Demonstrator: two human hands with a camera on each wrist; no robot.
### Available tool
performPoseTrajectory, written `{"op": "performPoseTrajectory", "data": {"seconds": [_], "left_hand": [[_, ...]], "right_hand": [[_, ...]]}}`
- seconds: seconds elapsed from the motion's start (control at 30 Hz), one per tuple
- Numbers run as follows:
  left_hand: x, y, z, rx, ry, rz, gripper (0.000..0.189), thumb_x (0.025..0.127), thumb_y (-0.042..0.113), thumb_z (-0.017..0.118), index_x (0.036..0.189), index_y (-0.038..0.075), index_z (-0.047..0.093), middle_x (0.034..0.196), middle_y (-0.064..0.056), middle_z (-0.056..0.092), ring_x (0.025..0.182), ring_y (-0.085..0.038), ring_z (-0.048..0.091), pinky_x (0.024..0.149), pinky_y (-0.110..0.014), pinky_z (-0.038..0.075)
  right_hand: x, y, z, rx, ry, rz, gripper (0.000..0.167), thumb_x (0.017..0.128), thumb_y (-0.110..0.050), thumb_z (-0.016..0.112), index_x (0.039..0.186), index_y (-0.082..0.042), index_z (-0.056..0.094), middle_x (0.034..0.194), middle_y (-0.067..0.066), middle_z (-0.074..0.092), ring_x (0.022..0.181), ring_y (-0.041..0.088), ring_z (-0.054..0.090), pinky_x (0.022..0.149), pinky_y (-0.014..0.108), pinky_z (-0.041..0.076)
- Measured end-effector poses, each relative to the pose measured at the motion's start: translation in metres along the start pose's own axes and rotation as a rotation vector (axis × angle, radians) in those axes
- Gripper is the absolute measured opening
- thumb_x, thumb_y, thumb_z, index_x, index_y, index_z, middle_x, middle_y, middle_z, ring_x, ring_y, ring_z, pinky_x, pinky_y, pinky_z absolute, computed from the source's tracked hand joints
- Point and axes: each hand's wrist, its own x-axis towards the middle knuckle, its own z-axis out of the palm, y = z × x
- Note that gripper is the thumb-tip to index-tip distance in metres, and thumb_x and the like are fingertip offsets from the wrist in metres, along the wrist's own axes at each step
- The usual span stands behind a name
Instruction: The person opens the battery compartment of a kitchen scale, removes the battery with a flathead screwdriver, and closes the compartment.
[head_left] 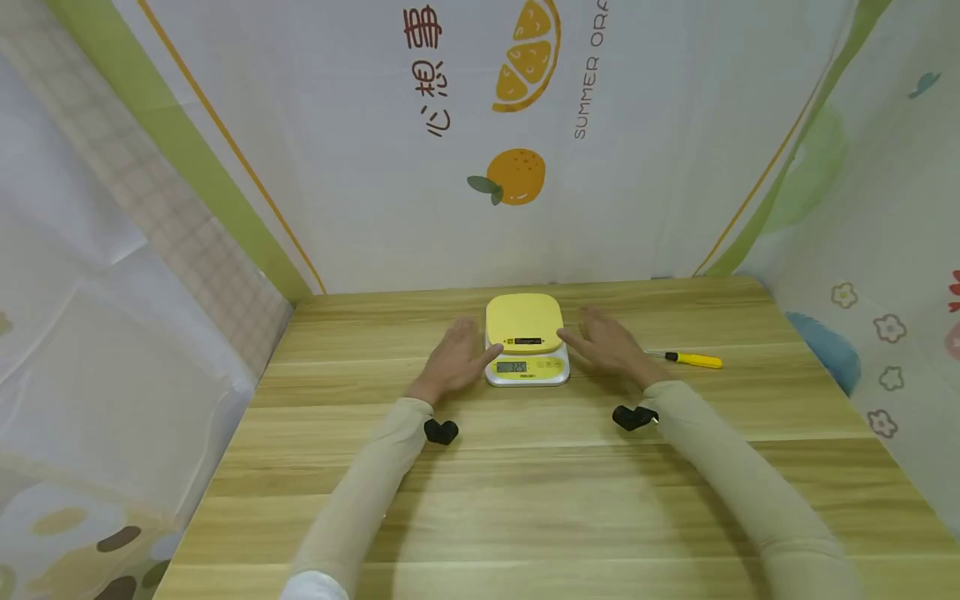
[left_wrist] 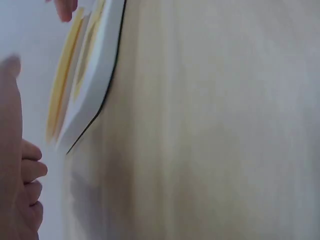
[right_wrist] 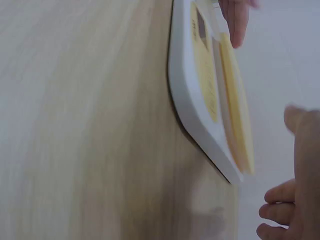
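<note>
A kitchen scale (head_left: 525,321) with a yellow weighing plate and a white base stands toward the back of the table, digits showing on its small display (head_left: 512,367). Along its left side is my left hand (head_left: 454,360), fingers stretched forward and thumb over the front left corner in the head view. On the other side my right hand (head_left: 609,346) mirrors it, thumb pointing at the plate's front right corner. In both wrist views the scale's side (left_wrist: 92,75) shows a gap to the nearer hand's fingers. Neither hand holds anything.
A screwdriver (head_left: 697,360) with a yellow and black handle lies to the right of my right hand, its shaft partly hidden. Behind the wooden table (head_left: 525,500) hangs a white printed cloth (head_left: 390,192). More cloth hangs on both sides.
</note>
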Motion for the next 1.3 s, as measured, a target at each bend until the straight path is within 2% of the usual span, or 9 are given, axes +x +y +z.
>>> {"op": "performPoseTrajectory", "data": {"seconds": [0.13, 0.27, 0.53, 0.7, 0.77, 0.87, 1.07, 1.13, 1.3], "left_hand": [[0.006, 0.003, 0.012, 0.011, 0.040, -0.041, 0.087, 0.107, 0.062, 0.024, 0.157, -0.010, 0.026, 0.165, -0.028, 0.023, 0.156, -0.039, 0.012, 0.130, -0.046, 0.007], [0.009, 0.006, 0.019, -0.038, 0.048, -0.097, 0.087, 0.107, 0.063, 0.020, 0.157, -0.008, 0.028, 0.164, -0.027, 0.025, 0.156, -0.039, 0.012, 0.130, -0.045, 0.007], [0.016, 0.011, 0.026, -0.123, 0.045, -0.162, 0.081, 0.109, 0.060, 0.019, 0.158, -0.005, 0.027, 0.166, -0.023, 0.022, 0.157, -0.036, 0.009, 0.130, -0.042, 0.008], [0.018, 0.011, 0.031, -0.158, 0.083, -0.183, 0.075, 0.110, 0.053, 0.020, 0.156, -0.006, 0.033, 0.166, -0.024, 0.021, 0.157, -0.036, 0.009, 0.130, -0.043, 0.007], [0.018, 0.012, 0.033, -0.182, 0.102, -0.187, 0.072, 0.111, 0.049, 0.021, 0.154, -0.007, 0.036, 0.165, -0.025, 0.022, 0.156, -0.037, 0.008, 0.130, -0.045, 0.007], [0.019, 0.015, 0.035, -0.242, 0.137, -0.200, 0.066, 0.112, 0.043, 0.024, 0.151, -0.008, 0.041, 0.164, -0.026, 0.024, 0.156, -0.039, 0.009, 0.129, -0.050, 0.009], [0.023, 0.022, 0.039, -0.344, 0.221, -0.254, 0.058, 0.112, 0.036, 0.033, 0.142, -0.009, 0.053, 0.162, -0.026, 0.030, 0.155, -0.042, 0.012, 0.125, -0.060, 0.020], [0.024, 0.024, 0.039, -0.352, 0.249, -0.244, 0.055, 0.111, 0.033, 0.035, 0.128, -0.012, 0.063, 0.154, -0.027, 0.043, 0.150, -0.043, 0.027, 0.118, -0.059, 0.034], [0.026, 0.027, 0.039, -0.386, 0.294, -0.217, 0.051, 0.110, 0.030, 0.039, 0.097, -0.011, 0.067, 0.150, -0.026, 0.049, 0.149, -0.044, 0.028, 0.118, -0.059, 0.035]], "right_hand": [[0.008, -0.006, 0.012, 0.033, 0.018, 0.037, 0.089, 0.105, -0.066, 0.031, 0.146, 0.012, 0.047, 0.161, 0.028, 0.033, 0.150, 0.045, 0.027, 0.123, 0.061, 0.025], [0.012, -0.011, 0.021, 0.043, 0.033, 0.071, 0.084, 0.106, -0.062, 0.032, 0.144, 0.010, 0.049, 0.153, 0.029, 0.043, 0.142, 0.048, 0.040, 0.117, 0.062, 0.036], [0.014, -0.016, 0.031, -0.024, 0.036, 0.081, 0.072, 0.110, -0.050, 0.028, 0.144, 0.009, 0.050, 0.149, 0.031, 0.047, 0.140, 0.047, 0.042, 0.113, 0.064, 0.039], [0.015, -0.021, 0.034, -0.004, 0.070, 0.069, 0.060, 0.111, -0.042, 0.032, 0.121, 0.007, 0.065, 0.133, 0.030, 0.058, 0.125, 0.046, 0.052, 0.107, 0.061, 0.044], [0.016, -0.022, 0.036, 0.013, 0.082, 0.068, 0.056, 0.111, -0.039, 0.033, 0.107, 0.005, 0.068, 0.133, 0.032, 0.058, 0.126, 0.047, 0.051, 0.109, 0.062, 0.042], [0.016, -0.024, 0.037, 0.059, 0.107, 0.082, 0.052, 0.110, -0.035, 0.036, 0.099, 0.004, 0.068, 0.132, 0.034, 0.058, 0.126, 0.049, 0.051, 0.110, 0.063, 0.040], [0.017, -0.032, 0.038, 0.171, 0.114, 0.158, 0.053, 0.109, -0.028, 0.036, 0.121, 0.013, 0.066, 0.142, 0.036, 0.050, 0.136, 0.053, 0.042, 0.117, 0.068, 0.030], [0.018, -0.034, 0.037, 0.195, 0.106, 0.182, 0.054, 0.109, -0.027, 0.033, 0.128, 0.015, 0.062, 0.147, 0.038, 0.045, 0.141, 0.054, 0.036, 0.120, 0.067, 0.024], [0.019, -0.036, 0.035, 0.269, 0.109, 0.239, 0.057, 0.108, -0.028, 0.031, 0.134, 0.015, 0.057, 0.153, 0.038, 0.037, 0.146, 0.054, 0.027, 0.124, 0.062, 0.020]]}}
